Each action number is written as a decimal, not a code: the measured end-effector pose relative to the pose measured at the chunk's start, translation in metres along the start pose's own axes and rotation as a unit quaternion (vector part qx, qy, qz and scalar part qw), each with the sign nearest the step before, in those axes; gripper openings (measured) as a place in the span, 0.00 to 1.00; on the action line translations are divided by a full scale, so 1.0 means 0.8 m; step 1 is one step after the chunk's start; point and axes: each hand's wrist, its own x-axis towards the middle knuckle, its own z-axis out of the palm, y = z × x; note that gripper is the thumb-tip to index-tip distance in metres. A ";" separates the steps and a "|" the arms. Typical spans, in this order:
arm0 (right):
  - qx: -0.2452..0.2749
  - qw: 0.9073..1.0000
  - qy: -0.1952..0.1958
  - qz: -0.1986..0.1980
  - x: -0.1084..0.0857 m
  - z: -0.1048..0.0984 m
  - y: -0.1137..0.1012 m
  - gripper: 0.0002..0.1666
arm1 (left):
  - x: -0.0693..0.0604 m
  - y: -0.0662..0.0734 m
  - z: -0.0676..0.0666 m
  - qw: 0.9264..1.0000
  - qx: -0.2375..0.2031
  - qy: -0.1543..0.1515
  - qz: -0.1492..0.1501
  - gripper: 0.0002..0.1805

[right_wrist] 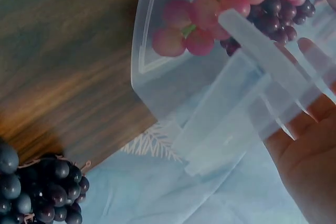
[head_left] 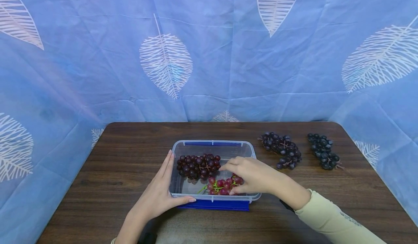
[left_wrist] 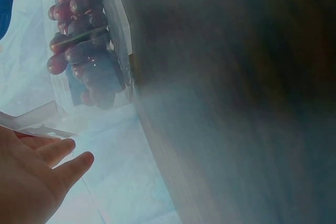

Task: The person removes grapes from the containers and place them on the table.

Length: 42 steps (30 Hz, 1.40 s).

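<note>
A clear plastic box (head_left: 212, 142) holds a dark red grape bunch (head_left: 196, 166) at its back left and a brighter red bunch (head_left: 220, 186) with green stems at its front right. My left hand (head_left: 155, 197) rests against the box's left side and front-left corner, fingers straight. Over the box's right side reaches my right hand (head_left: 256, 175), thumb at the red bunch and fingers spread beside the dark one. The right wrist view shows that hand (right_wrist: 310, 156) partly behind the clear wall, its fingers apart. How firmly it touches the red grapes is hidden.
Two black grape bunches lie on the brown table (head_left: 130, 157) right of the box, one nearer (head_left: 282, 149) and one farther right (head_left: 323, 151). A blue flap (head_left: 213, 205) lies along the box's front. Blue cloth with white leaf prints hangs behind the table.
</note>
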 end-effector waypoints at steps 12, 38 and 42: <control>0.000 0.999 -0.047 -0.017 0.015 0.017 -0.001 0.39 | 0.001 0.000 0.000 1.000 -0.009 -0.003 -0.001 0.77; -0.121 0.990 -0.070 -0.022 0.043 0.050 -0.007 0.30 | 0.000 0.001 0.001 1.000 0.000 -0.004 -0.004 0.76; -0.098 0.993 -0.067 -0.015 0.043 0.049 -0.007 0.28 | 0.000 0.000 0.000 1.000 0.003 -0.006 -0.006 0.76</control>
